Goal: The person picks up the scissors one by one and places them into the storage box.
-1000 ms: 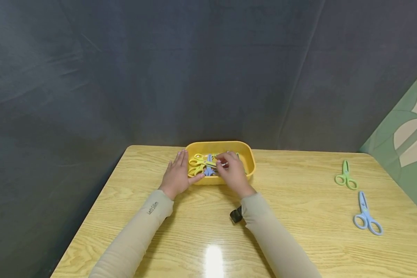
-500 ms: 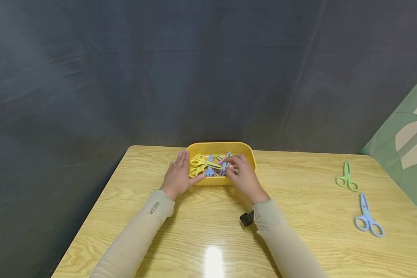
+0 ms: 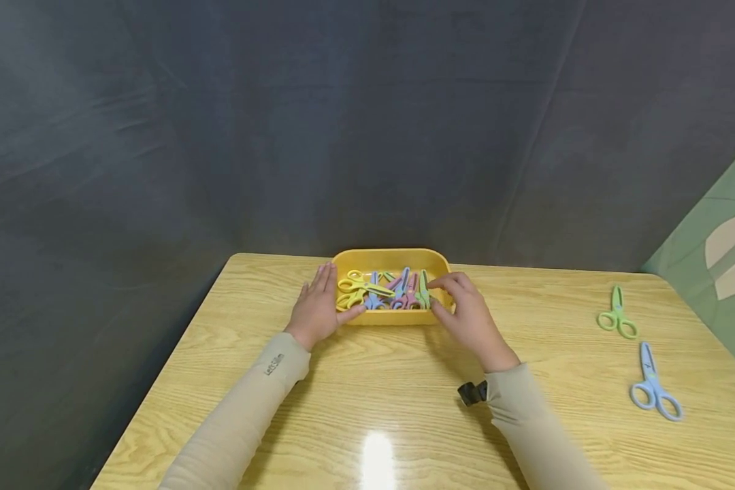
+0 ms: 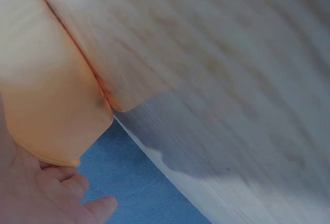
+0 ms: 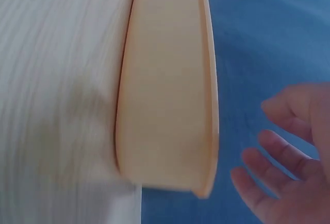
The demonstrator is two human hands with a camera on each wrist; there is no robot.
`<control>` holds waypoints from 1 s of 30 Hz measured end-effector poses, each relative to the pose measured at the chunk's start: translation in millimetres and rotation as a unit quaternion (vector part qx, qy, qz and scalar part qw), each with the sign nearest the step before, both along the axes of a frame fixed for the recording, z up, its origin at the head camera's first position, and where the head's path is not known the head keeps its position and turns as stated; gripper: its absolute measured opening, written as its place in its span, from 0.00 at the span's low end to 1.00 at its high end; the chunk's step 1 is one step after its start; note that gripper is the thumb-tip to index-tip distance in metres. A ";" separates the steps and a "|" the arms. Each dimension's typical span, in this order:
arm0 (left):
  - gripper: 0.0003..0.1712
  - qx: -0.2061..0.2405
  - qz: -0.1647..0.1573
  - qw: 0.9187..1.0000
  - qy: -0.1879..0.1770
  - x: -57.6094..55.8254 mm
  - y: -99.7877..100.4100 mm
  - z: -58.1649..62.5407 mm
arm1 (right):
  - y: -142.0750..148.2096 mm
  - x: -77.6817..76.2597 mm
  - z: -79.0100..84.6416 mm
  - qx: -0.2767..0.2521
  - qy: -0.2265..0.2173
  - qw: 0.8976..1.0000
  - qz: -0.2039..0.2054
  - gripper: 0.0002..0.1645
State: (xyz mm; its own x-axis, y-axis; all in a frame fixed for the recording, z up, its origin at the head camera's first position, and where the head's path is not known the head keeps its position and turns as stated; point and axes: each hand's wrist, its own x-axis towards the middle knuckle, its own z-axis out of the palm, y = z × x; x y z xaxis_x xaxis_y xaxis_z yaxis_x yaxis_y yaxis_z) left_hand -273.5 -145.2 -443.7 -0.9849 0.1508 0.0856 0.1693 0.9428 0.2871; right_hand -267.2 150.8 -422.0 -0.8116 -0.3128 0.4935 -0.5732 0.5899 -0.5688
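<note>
A yellow plastic bin (image 3: 398,318) stands near the table's back edge, holding several scissors. Yellow scissors (image 3: 367,287) lie at its left, blue scissors (image 3: 401,289) and pink scissors (image 3: 412,294) around the middle, and green scissors (image 3: 424,288) toward the right. My left hand (image 3: 314,314) rests against the bin's left end with straight fingers. My right hand (image 3: 467,318) hovers over the bin's right end, its fingertips beside the green scissors. In the right wrist view, that hand's loosely bent fingers (image 5: 265,170) hold nothing.
On the wooden table (image 3: 373,388), separate green scissors (image 3: 617,316) and separate blue scissors (image 3: 652,384) lie off to the right. A dark cloth (image 3: 367,136) hangs behind the table. A green and beige patterned surface (image 3: 719,258) borders the right side.
My right hand has moved from the bin's middle to its right end, uncovering the blue, pink and green scissors there. The left hand stays at the left end.
</note>
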 end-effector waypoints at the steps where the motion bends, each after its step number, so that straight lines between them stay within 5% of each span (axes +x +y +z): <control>1: 0.66 0.000 -0.001 1.000 0.001 -0.3 0.3 0.2 | 4.7 0.6 0.7 0.006 0.003 1.000 -0.002 0.14; 23: 0.65 0.009 -0.007 1.000 0.008 -0.5 4.3 4.8 | 94.5 15.0 12.1 0.057 0.044 0.993 -0.092 0.13; 30: 0.65 0.010 -0.004 1.000 0.007 3.8 2.8 4.3 | 118.7 15.0 17.5 0.081 0.005 0.988 -0.129 0.15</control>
State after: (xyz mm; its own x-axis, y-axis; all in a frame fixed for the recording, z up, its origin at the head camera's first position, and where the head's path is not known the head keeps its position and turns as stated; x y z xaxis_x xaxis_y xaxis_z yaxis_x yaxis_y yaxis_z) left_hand -269.7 -142.4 -439.5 -0.9824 0.1566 0.1021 0.1807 0.9357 0.3030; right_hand -252.2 269.6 -404.6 -0.8698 -0.1717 0.4626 -0.3969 0.8004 -0.4493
